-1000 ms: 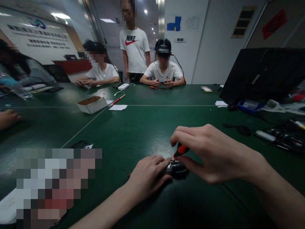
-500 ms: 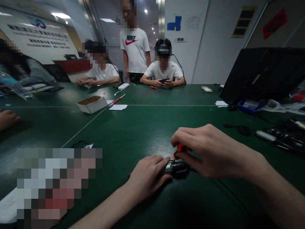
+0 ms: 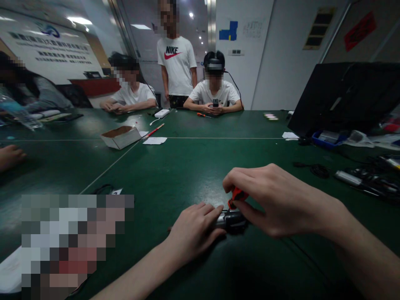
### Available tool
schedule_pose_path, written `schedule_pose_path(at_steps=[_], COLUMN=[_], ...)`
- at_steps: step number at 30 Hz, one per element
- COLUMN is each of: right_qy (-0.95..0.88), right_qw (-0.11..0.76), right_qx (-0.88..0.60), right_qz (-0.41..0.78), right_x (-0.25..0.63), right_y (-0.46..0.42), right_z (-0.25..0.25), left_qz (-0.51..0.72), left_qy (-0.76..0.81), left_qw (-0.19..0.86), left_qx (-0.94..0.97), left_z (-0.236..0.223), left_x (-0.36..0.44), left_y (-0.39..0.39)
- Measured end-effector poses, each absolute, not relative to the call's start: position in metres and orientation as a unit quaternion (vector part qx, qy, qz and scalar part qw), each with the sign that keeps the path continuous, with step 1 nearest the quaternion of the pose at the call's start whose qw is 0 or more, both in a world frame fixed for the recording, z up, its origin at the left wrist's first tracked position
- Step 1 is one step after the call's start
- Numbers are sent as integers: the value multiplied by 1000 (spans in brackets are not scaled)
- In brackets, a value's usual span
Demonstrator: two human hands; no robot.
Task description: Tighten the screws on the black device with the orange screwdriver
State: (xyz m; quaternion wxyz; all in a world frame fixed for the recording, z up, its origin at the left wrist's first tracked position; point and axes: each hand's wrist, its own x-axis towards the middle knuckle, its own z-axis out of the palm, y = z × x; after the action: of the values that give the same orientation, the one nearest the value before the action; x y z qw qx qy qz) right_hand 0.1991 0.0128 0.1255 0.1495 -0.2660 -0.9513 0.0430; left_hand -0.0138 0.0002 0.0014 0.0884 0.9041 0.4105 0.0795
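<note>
While my left hand [image 3: 198,229] clamps a silver-and-black handheld device [image 3: 233,221] flat on the green worktop [image 3: 178,175], my right hand [image 3: 268,200] grips a red-and-black screwdriver [image 3: 239,194] over it. Device lies toward the near edge, well back from the far one. Left: fingers over the far side of the body, thumb along the near side, black end sticking out to the right. Right: closed, thumb and fingers pinched round the handle — driver leans, lower end at the top of the device. Can't tell if the tip is seated in anything, too small. Thin black cable [image 3: 304,253] runs on the worktop below my right wrist.

Toward the right edge: coiled cable [image 3: 318,170], another silver-bodied item [image 3: 348,178] among more cables, blue tray [image 3: 328,139] beside a big black monitor [image 3: 346,100]. Toward the left: open white box [image 3: 121,141], paper slip [image 3: 155,141] near it — plus a co-worker's hand [image 3: 12,157] further left. At the far edge: orange screwdriver [image 3: 203,114] in front of a seated person [image 3: 229,93] wearing a headset.
</note>
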Motion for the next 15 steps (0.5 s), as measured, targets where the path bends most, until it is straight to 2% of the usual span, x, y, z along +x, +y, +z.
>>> schedule_pose_path(at_steps=[9,15], right_qy=[-951,-955], right_qw=[146,139], right_qx=[-264,-262], right_qz=[-67,35], right_x=[200,198], right_y=[17,13], right_z=[122,128], left_qz=[92,91], left_qy=[413,396], left_qw=[65,57], left_qx=[904,912], left_z=[3,6], left_x=[-13,-13], left_y=[-2,-3])
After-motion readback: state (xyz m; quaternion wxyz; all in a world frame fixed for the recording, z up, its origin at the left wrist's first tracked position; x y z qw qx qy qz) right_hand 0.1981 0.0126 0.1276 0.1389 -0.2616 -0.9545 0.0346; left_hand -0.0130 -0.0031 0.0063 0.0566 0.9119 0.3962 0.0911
